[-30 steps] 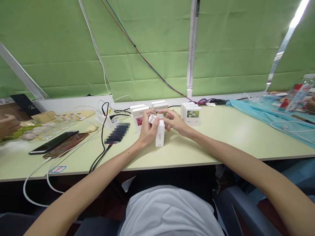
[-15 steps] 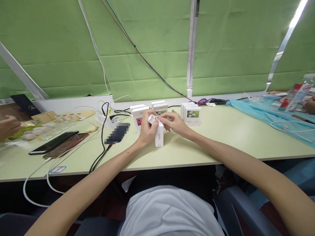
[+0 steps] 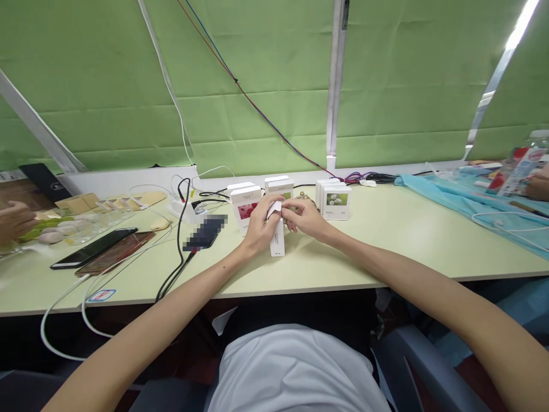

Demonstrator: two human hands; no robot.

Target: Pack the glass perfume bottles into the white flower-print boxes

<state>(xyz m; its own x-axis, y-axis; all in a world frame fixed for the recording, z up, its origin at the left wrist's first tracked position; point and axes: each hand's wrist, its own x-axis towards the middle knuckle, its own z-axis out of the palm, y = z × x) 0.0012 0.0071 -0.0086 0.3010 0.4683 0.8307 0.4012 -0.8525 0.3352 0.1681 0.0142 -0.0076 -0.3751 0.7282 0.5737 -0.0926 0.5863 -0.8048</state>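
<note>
A narrow white box stands upright on the table, its printed side towards me. My left hand is wrapped round its left side, with the thumb near the raised white top flap. At the box's upper right, my right hand has its fingertips pinched at the flap's edge. Behind the hands are white boxes with a pink picture, another white box and a gold-coloured object, partly hidden. To the right stands a row of white boxes with a flower picture.
Left on the table lie a dark phone, a reddish phone, a pixelated dark device and cables. Another person's hand is at far left. Blue sheeting and a bottle lie right.
The flap at the box top has folded over from the left towards the box. My left fingers have moved slightly right, uncovering more of the pink-picture box.
</note>
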